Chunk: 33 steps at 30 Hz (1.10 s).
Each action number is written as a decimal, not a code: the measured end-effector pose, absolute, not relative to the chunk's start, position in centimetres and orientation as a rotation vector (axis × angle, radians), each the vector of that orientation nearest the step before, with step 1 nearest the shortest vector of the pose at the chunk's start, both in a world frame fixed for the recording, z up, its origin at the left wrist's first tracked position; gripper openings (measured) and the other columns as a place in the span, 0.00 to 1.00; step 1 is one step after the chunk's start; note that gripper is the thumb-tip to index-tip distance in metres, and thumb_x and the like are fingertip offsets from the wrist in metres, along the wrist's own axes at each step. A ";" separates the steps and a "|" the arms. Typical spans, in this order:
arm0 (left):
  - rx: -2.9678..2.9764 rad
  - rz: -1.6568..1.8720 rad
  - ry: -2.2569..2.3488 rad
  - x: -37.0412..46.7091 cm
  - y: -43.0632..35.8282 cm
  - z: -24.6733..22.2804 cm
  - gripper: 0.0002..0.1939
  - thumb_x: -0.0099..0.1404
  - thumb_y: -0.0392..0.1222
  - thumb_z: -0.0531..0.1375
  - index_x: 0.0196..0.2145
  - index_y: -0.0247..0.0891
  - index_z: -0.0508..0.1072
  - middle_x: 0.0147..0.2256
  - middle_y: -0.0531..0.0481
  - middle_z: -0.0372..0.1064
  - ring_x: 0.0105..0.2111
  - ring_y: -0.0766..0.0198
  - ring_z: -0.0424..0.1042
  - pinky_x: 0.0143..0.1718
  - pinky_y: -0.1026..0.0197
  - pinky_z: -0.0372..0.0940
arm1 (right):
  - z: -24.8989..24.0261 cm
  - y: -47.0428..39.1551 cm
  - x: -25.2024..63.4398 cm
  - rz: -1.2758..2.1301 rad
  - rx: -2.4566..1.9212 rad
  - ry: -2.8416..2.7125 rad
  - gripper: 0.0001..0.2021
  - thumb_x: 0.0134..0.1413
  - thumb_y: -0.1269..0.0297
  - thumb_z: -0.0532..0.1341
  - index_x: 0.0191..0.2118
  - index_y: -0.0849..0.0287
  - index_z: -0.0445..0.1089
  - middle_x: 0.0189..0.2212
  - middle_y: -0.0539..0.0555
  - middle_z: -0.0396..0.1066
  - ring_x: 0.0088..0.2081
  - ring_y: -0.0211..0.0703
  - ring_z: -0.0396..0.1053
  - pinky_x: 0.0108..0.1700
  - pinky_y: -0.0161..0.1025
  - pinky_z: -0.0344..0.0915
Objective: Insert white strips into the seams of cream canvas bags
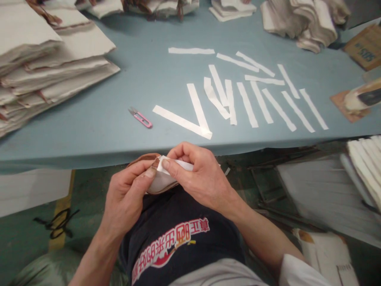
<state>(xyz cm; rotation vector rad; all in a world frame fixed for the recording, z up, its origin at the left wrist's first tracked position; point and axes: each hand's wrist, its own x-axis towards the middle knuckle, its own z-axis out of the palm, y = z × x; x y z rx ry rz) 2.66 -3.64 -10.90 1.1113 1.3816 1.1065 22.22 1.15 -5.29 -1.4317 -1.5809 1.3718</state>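
Observation:
Just in front of the table's near edge, my left hand (127, 186) pinches the left end of a small brown-and-white fabric piece (160, 182). Close beside it, my right hand (199, 174) presses a white strip (163, 163) onto that piece with the thumb; its other fingers curl behind. The fingertips of both hands nearly meet. Part of the piece is hidden by the fingers. Pink thread snips (142, 118) lie on the table, beyond my left hand. Several loose white strips (247, 104) are spread over the table beyond my right hand.
Stacks of pale fabric pieces (59, 51) stand at the left of the blue-green table (143, 67). More bundles (300, 20) lie along the far side. A cardboard box (364, 45) and a light-coloured object (361, 97) on a brown board are at the right.

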 end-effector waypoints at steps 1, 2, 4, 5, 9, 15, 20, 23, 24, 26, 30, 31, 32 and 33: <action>1.107 1.106 1.386 2.6 -3.6 -10.9 0.18 0.72 0.56 0.68 0.46 0.41 0.90 0.46 0.42 0.89 0.41 0.47 0.85 0.41 0.53 0.79 | -5.3 1.2 22.2 1.385 -1.425 -1.576 0.09 0.65 0.58 0.70 0.35 0.55 0.75 0.27 0.45 0.76 0.28 0.37 0.68 0.34 0.37 0.59; 1.102 1.105 1.389 2.6 -3.6 -11.0 0.18 0.72 0.56 0.68 0.46 0.41 0.90 0.45 0.43 0.89 0.41 0.47 0.85 0.41 0.53 0.79 | -5.3 1.2 22.1 1.393 -1.419 -1.571 0.09 0.65 0.57 0.70 0.35 0.55 0.75 0.27 0.45 0.76 0.28 0.37 0.68 0.34 0.37 0.59; 1.091 1.107 1.385 2.5 -3.5 -11.0 0.18 0.72 0.56 0.68 0.45 0.41 0.90 0.44 0.43 0.89 0.41 0.46 0.85 0.41 0.53 0.80 | -5.4 1.2 22.1 1.393 -1.418 -1.565 0.10 0.66 0.57 0.70 0.35 0.55 0.76 0.27 0.45 0.76 0.28 0.37 0.68 0.34 0.36 0.58; 1.087 1.109 1.380 2.5 -3.5 -10.9 0.18 0.71 0.56 0.68 0.45 0.41 0.90 0.43 0.43 0.89 0.43 0.46 0.86 0.41 0.53 0.80 | -5.4 1.2 22.1 1.388 -1.422 -1.561 0.10 0.66 0.57 0.70 0.36 0.55 0.76 0.27 0.45 0.76 0.28 0.36 0.68 0.34 0.36 0.58; 1.074 1.107 1.377 2.6 -3.4 -10.8 0.17 0.70 0.56 0.69 0.43 0.40 0.90 0.43 0.43 0.89 0.46 0.44 0.86 0.43 0.53 0.80 | -5.5 1.1 22.0 1.378 -1.451 -1.555 0.10 0.66 0.56 0.70 0.35 0.55 0.76 0.27 0.45 0.76 0.28 0.36 0.68 0.34 0.37 0.57; 1.089 1.078 1.397 2.6 -3.4 -10.7 0.18 0.70 0.57 0.68 0.44 0.40 0.90 0.42 0.43 0.88 0.42 0.45 0.85 0.40 0.53 0.79 | -5.9 0.9 21.6 1.323 -1.500 -1.570 0.11 0.66 0.55 0.71 0.35 0.54 0.76 0.28 0.45 0.77 0.29 0.38 0.68 0.35 0.37 0.56; 1.081 1.071 1.381 2.5 -3.4 -10.7 0.15 0.70 0.54 0.67 0.40 0.41 0.89 0.40 0.45 0.86 0.38 0.50 0.82 0.36 0.57 0.75 | -5.7 0.8 21.4 1.246 -1.559 -1.662 0.10 0.66 0.55 0.72 0.37 0.53 0.77 0.27 0.44 0.77 0.28 0.38 0.68 0.36 0.38 0.55; 1.044 1.089 1.368 2.5 -3.3 -10.6 0.13 0.69 0.51 0.68 0.37 0.41 0.88 0.37 0.47 0.84 0.31 0.57 0.75 0.30 0.59 0.69 | -5.7 0.9 21.4 1.176 -1.600 -1.742 0.11 0.67 0.52 0.72 0.38 0.52 0.77 0.28 0.44 0.79 0.29 0.39 0.70 0.36 0.38 0.54; 1.032 1.101 1.361 2.6 -3.3 -10.6 0.12 0.68 0.51 0.68 0.36 0.41 0.88 0.37 0.48 0.84 0.29 0.59 0.72 0.29 0.60 0.67 | -5.7 0.9 21.3 1.155 -1.612 -1.765 0.11 0.66 0.51 0.72 0.38 0.52 0.77 0.28 0.45 0.79 0.29 0.40 0.71 0.37 0.38 0.54; 1.005 1.127 1.345 2.7 -3.1 -10.5 0.12 0.67 0.49 0.68 0.33 0.40 0.87 0.39 0.49 0.84 0.26 0.64 0.66 0.27 0.61 0.63 | -5.8 1.0 21.3 1.119 -1.633 -1.813 0.12 0.66 0.50 0.73 0.38 0.51 0.76 0.29 0.46 0.79 0.30 0.41 0.72 0.36 0.38 0.52; 0.951 1.177 1.321 3.1 -2.6 -10.2 0.13 0.66 0.49 0.67 0.32 0.40 0.87 0.38 0.48 0.83 0.23 0.66 0.62 0.24 0.61 0.59 | -5.7 1.1 21.3 1.042 -1.618 -1.886 0.13 0.66 0.49 0.73 0.38 0.51 0.77 0.29 0.47 0.79 0.30 0.41 0.71 0.36 0.38 0.50; 0.944 1.185 1.319 3.2 -2.5 -10.2 0.13 0.66 0.50 0.67 0.32 0.40 0.87 0.39 0.48 0.83 0.23 0.66 0.63 0.23 0.61 0.59 | -5.6 1.2 21.3 1.035 -1.610 -1.893 0.13 0.66 0.49 0.73 0.38 0.51 0.77 0.29 0.47 0.79 0.30 0.41 0.71 0.36 0.38 0.50; 0.943 1.190 1.321 3.2 -2.5 -10.1 0.14 0.66 0.52 0.67 0.32 0.40 0.87 0.39 0.47 0.84 0.23 0.66 0.64 0.23 0.61 0.59 | -5.6 1.2 21.3 1.033 -1.606 -1.893 0.12 0.66 0.49 0.73 0.38 0.51 0.77 0.29 0.47 0.80 0.30 0.41 0.71 0.36 0.38 0.51; 0.950 1.189 1.325 3.2 -2.5 -10.1 0.14 0.66 0.53 0.68 0.32 0.40 0.87 0.39 0.47 0.84 0.23 0.65 0.65 0.23 0.61 0.60 | -5.5 1.1 21.3 1.038 -1.605 -1.890 0.12 0.66 0.50 0.73 0.38 0.51 0.77 0.29 0.47 0.80 0.30 0.41 0.71 0.36 0.38 0.51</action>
